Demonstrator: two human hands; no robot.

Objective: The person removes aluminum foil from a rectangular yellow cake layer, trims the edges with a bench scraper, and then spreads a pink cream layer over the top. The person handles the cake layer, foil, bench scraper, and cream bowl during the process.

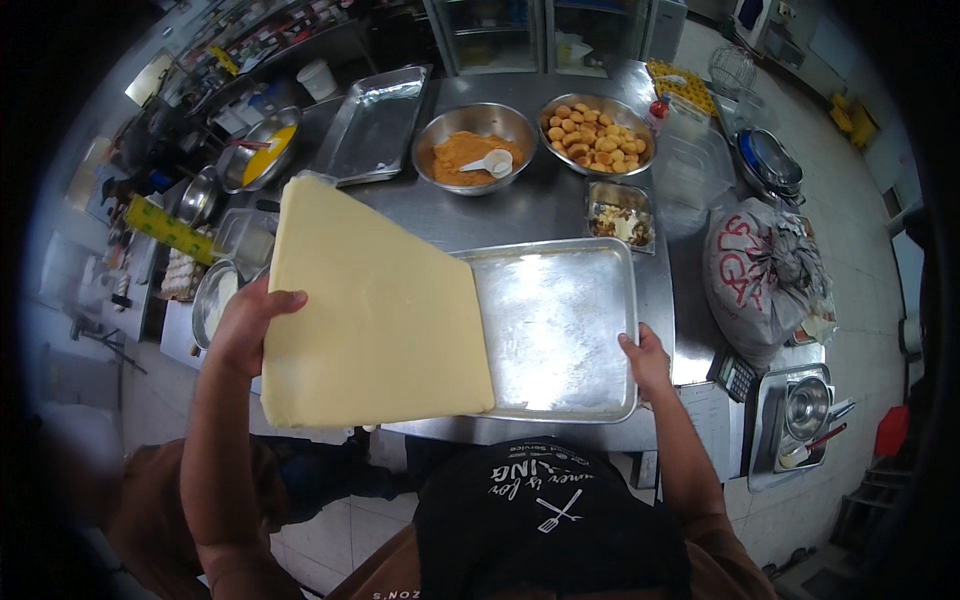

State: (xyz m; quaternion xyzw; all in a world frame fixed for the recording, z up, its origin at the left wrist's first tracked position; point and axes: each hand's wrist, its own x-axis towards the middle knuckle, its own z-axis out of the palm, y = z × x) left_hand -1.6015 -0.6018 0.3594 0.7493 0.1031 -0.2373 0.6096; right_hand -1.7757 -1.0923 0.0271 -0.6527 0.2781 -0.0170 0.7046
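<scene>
A large, thick, pale-yellow slab (375, 330), smooth like butter or dough, is tilted up at its left side. My left hand (244, 326) grips that raised side, thumb on the upper face, fingers hidden behind. The slab's right edge rests on an aluminium sheet pan (559, 337) and covers the pan's left part. The bare part of the pan shows a scuffed, shiny bottom. My right hand (649, 364) holds the pan's right rim, its thumb over the top and its other fingers mostly out of sight below.
Beyond the pan stand a steel bowl of orange-brown crumbs (457, 154) with a white scoop, a bowl of small round buns (600, 139), and a steel container (621, 216). A tied sack (757, 277) and a calculator (735, 375) lie right. Another person's brown sleeve (187, 487) is close left.
</scene>
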